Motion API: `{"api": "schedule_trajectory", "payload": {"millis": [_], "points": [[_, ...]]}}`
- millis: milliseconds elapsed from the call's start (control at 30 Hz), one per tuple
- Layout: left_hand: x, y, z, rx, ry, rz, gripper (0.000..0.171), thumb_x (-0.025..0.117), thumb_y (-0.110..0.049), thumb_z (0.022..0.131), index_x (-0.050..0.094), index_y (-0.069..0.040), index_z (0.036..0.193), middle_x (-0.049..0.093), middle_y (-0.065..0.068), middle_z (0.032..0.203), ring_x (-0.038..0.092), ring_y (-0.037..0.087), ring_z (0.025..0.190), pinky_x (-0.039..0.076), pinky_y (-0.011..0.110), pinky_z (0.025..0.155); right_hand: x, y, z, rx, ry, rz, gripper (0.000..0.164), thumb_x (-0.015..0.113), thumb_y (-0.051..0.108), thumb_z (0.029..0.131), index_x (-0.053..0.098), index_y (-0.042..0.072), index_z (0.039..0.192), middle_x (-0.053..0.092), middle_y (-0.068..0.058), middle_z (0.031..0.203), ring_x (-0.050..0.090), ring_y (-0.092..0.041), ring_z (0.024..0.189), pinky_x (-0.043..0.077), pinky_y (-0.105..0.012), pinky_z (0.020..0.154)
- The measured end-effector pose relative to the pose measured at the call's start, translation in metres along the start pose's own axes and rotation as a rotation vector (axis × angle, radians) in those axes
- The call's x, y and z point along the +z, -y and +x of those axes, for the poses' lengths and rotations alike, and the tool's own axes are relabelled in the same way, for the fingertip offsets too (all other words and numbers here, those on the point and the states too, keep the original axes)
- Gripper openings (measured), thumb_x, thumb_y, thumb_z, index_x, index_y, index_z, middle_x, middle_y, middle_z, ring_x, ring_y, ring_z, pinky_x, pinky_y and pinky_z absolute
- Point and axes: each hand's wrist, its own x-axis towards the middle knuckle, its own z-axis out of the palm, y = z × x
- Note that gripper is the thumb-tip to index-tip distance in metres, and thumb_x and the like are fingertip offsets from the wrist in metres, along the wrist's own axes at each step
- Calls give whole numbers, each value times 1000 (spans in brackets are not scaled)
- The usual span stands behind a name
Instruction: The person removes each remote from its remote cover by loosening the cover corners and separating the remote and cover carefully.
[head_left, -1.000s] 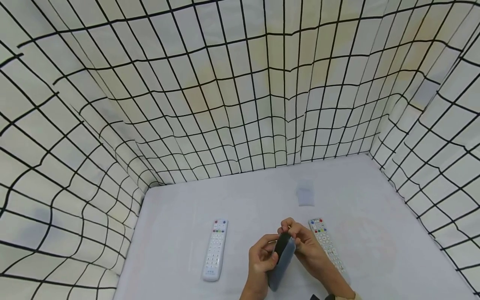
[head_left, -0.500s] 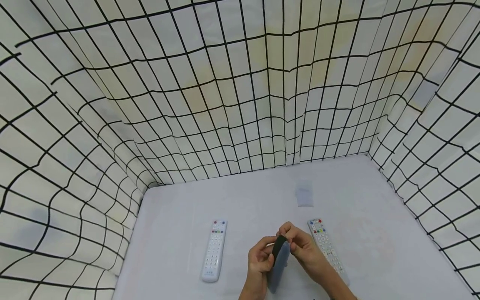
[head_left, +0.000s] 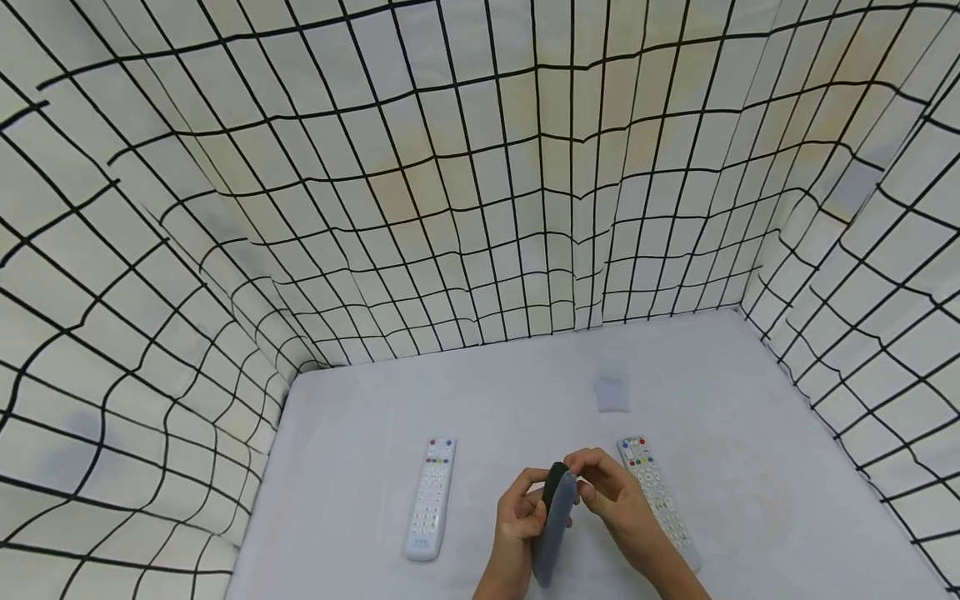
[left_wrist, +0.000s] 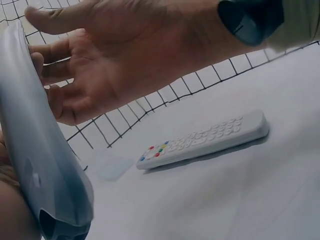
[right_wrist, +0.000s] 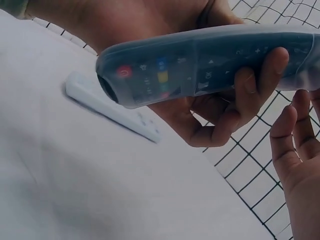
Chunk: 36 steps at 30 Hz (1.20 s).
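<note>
My left hand point(head_left: 516, 521) grips a dark remote control point(right_wrist: 215, 62) in a translucent plastic cover point(head_left: 557, 533). The remote stands tilted on its edge above the table. Through the cover, a red button and coloured keys show in the right wrist view. At the upper end of the remote, my right hand point(head_left: 611, 493) pinches the edge of the cover between thumb and fingers; its fingertips point(right_wrist: 286, 117) show right at that edge. Near the other end, the cover has an opening point(left_wrist: 62, 227), seen in the left wrist view.
A white remote point(head_left: 431, 500) lies on the white table point(head_left: 352, 442) to the left. Another white remote point(head_left: 654, 483) lies partly under my right forearm. Farther back is a flat translucent sleeve point(head_left: 612, 393). Grid-patterned cloth walls point(head_left: 480, 208) stand around the back and sides.
The covered remote has turned to a steeper, more edge-on angle. My right hand's fingers have shifted along its upper end. The left hand keeps its grip.
</note>
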Motion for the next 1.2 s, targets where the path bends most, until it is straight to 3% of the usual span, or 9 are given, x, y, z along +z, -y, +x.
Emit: {"api": "schedule_trajectory", "payload": {"millis": [133, 300, 400, 600, 767, 933, 1033, 1200], "points": [[-1, -5, 2, -26, -41, 41, 26, 50, -17, 105, 62, -11, 127, 80, -4, 98, 72, 9, 82, 55, 28, 80, 1, 1, 2, 6, 2, -6, 19, 62, 18, 106, 60, 15, 124, 57, 2, 129, 59, -5, 116, 51, -23, 90], [-1, -10, 5, -55, -63, 108, 31, 53, -20, 104, 59, -3, 130, 80, -9, 98, 72, 9, 79, 53, 28, 78, 2, 5, 4, 40, -47, -79, 20, 65, 12, 103, 59, 14, 122, 58, 0, 127, 61, -7, 120, 51, -24, 102], [1, -11, 6, -49, -55, 133, 36, 54, -21, 104, 57, 1, 132, 79, -9, 98, 72, 11, 80, 53, 28, 78, 2, 8, 6, 89, -87, -93, 17, 66, 13, 102, 60, 16, 118, 59, 3, 124, 62, -8, 120, 52, -24, 104], [5, -13, 5, -15, -67, 150, 35, 54, -21, 105, 57, 2, 131, 79, -8, 97, 73, 9, 79, 53, 26, 76, 2, 10, 8, 112, -80, -40, 16, 67, 20, 102, 62, 13, 115, 61, 9, 118, 61, -6, 111, 54, -24, 93], [5, -12, 4, -8, -82, 166, 35, 55, -23, 105, 59, 1, 130, 80, 4, 99, 73, 12, 79, 54, 26, 77, 4, 10, 8, 105, -80, -32, 18, 67, 21, 102, 62, 7, 113, 64, 12, 113, 60, -6, 106, 54, -25, 88], [5, -11, 2, -19, -109, 180, 34, 55, -22, 105, 60, 1, 131, 79, 13, 101, 73, 12, 79, 53, 27, 77, 9, 10, 9, 81, -97, -50, 10, 66, 21, 102, 62, 13, 105, 64, 9, 107, 61, -7, 103, 54, -26, 86], [5, -11, 1, -17, -128, 181, 34, 56, -19, 103, 60, 1, 130, 79, 11, 99, 72, 12, 78, 53, 27, 76, 14, 9, 8, 87, -138, -65, 8, 67, 22, 101, 60, 16, 101, 64, 9, 104, 61, -8, 100, 54, -26, 84], [4, -9, -1, -16, -148, 202, 33, 57, -16, 100, 61, -1, 129, 79, 0, 94, 71, 10, 78, 53, 26, 75, 22, 8, 7, 109, -224, -99, 13, 67, 18, 100, 58, 10, 97, 64, 8, 99, 61, -8, 94, 52, -26, 80]]}}
